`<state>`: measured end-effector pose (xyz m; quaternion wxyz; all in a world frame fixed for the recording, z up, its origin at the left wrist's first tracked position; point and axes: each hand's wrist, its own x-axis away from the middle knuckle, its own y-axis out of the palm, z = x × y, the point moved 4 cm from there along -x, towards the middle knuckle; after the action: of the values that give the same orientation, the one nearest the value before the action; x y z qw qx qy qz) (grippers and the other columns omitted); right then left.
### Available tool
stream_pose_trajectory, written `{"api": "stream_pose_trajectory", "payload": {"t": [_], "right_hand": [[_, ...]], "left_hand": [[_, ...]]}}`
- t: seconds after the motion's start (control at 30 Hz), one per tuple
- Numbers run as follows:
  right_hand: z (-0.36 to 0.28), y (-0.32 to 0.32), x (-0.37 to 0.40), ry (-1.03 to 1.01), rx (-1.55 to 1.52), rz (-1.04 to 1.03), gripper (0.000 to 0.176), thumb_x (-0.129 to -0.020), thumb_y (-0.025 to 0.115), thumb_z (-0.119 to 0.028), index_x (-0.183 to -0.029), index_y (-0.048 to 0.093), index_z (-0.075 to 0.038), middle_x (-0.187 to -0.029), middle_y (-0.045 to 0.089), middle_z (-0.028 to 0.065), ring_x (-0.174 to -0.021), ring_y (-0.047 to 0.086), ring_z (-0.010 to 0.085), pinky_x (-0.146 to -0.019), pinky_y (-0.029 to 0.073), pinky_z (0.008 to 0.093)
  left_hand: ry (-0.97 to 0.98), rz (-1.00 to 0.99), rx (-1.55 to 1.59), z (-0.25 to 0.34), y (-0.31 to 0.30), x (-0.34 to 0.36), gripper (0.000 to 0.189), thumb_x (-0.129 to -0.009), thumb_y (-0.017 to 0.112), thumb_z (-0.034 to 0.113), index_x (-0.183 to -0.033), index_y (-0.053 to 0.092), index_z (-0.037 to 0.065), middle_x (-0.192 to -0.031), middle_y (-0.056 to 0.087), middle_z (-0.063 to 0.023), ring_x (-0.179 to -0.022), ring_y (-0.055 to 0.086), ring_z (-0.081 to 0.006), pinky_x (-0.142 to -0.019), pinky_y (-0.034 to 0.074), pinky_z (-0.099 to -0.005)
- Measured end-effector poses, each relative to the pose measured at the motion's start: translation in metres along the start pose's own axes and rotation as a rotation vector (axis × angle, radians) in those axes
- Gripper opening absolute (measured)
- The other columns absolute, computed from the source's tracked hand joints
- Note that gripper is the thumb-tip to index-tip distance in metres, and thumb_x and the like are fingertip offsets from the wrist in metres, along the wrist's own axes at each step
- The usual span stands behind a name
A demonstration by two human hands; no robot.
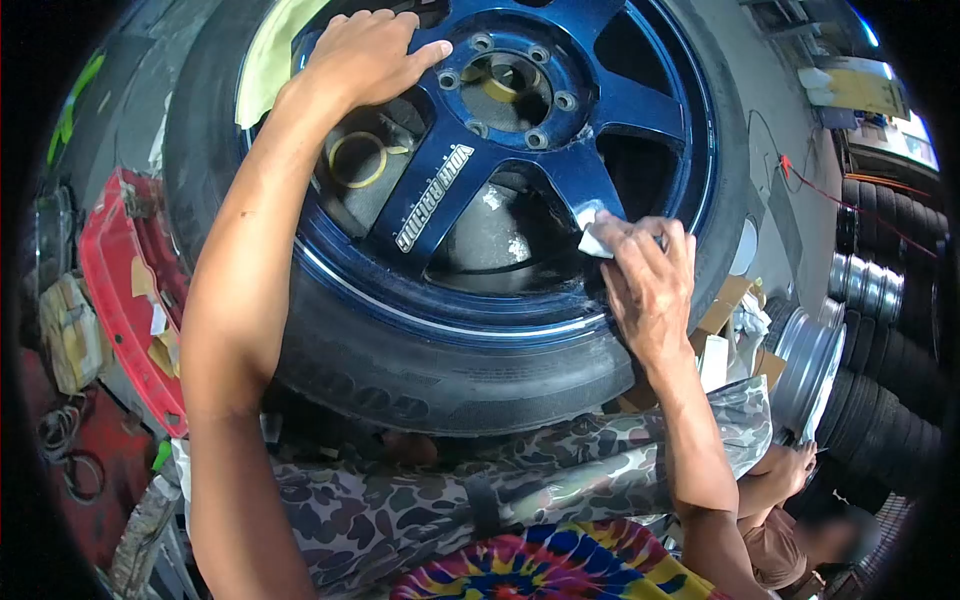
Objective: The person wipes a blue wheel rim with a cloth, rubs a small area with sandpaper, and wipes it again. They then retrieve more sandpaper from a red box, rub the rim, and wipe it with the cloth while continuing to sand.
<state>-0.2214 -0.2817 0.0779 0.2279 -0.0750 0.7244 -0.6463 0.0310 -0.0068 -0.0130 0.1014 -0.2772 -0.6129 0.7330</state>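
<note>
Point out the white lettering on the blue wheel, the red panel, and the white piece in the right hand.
White lettering point(436, 198): head view, middle of the row of letters.
Red panel point(104, 262): head view, its upper left part.
White piece point(594, 243): head view, the exposed part beyond the fingers.

Count by item: blue wheel point(445, 190), one, fitted with one tire point(470, 385); lug holes point(564, 101), six; lettered spoke point(425, 200), one. Hands at the wheel, two — left hand point(366, 58), one; right hand point(650, 285), one. White pad point(597, 240), one. Yellow ring seen through the left opening point(357, 160), one. Red panel at left point(128, 290), one. Other person at near right point(785, 545), one. Dark tires at far right point(880, 400), several — exact count indeterminate.
</note>
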Motion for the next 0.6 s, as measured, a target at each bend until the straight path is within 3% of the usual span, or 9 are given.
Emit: {"api": "stream_pose_trajectory", "payload": {"t": [0.07,0.17,0.4,0.47,0.6], "right_hand": [[-0.002,0.004,-0.005,0.007,-0.015,0.007,0.052,-0.072,0.083,0.000,-0.123,0.073,-0.008,-0.118,0.074,0.0049,-0.105,0.062,0.0276,-0.085,0.044,0.0432],[-0.004,0.002,0.000,0.012,-0.028,0.005,0.052,-0.072,0.083,0.000,-0.122,0.074,-0.009,-0.117,0.075,0.0044,-0.104,0.062,0.0284,-0.085,0.044,0.0432],[-0.003,0.001,-0.002,0.020,-0.039,-0.004,0.054,-0.071,0.082,0.000,-0.124,0.072,-0.008,-0.117,0.074,0.0042,-0.104,0.062,0.0284,-0.085,0.045,0.0428],[-0.002,0.001,0.002,0.005,-0.029,-0.001,0.055,-0.072,0.082,0.001,-0.125,0.072,-0.009,-0.117,0.074,0.0041,-0.105,0.062,0.0283,-0.085,0.045,0.0430],[-0.002,0.003,-0.006,0.005,-0.028,0.014,0.055,-0.072,0.081,0.002,-0.125,0.072,-0.010,-0.118,0.074,0.0040,-0.106,0.062,0.0279,-0.085,0.045,0.0429]], "left_hand": [[-0.031,-0.133,0.001,0.004,-0.005,-0.004,0.073,-0.107,0.052,0.067,-0.139,0.069,0.004,-0.131,0.073,-0.0212,-0.125,0.067,-0.0405,-0.111,0.047,-0.0526],[0.000,-0.009,-0.011,-0.003,0.009,-0.002,0.072,-0.107,0.052,0.066,-0.138,0.070,0.004,-0.130,0.073,-0.0209,-0.124,0.067,-0.0404,-0.110,0.048,-0.0525],[-0.009,-0.075,-0.020,0.008,-0.011,-0.004,0.069,-0.108,0.053,0.064,-0.135,0.071,0.004,-0.127,0.074,-0.0204,-0.122,0.068,-0.0397,-0.107,0.049,-0.0518],[-0.104,-0.222,0.111,0.023,-0.028,-0.003,0.060,-0.105,0.060,0.054,-0.113,0.074,-0.004,-0.114,0.074,-0.0292,-0.113,0.069,-0.0455,-0.102,0.050,-0.0547],[-0.064,-0.150,0.112,0.023,-0.023,-0.002,0.059,-0.106,0.058,0.052,-0.110,0.073,-0.005,-0.111,0.075,-0.0294,-0.110,0.070,-0.0465,-0.099,0.052,-0.0551]]}}
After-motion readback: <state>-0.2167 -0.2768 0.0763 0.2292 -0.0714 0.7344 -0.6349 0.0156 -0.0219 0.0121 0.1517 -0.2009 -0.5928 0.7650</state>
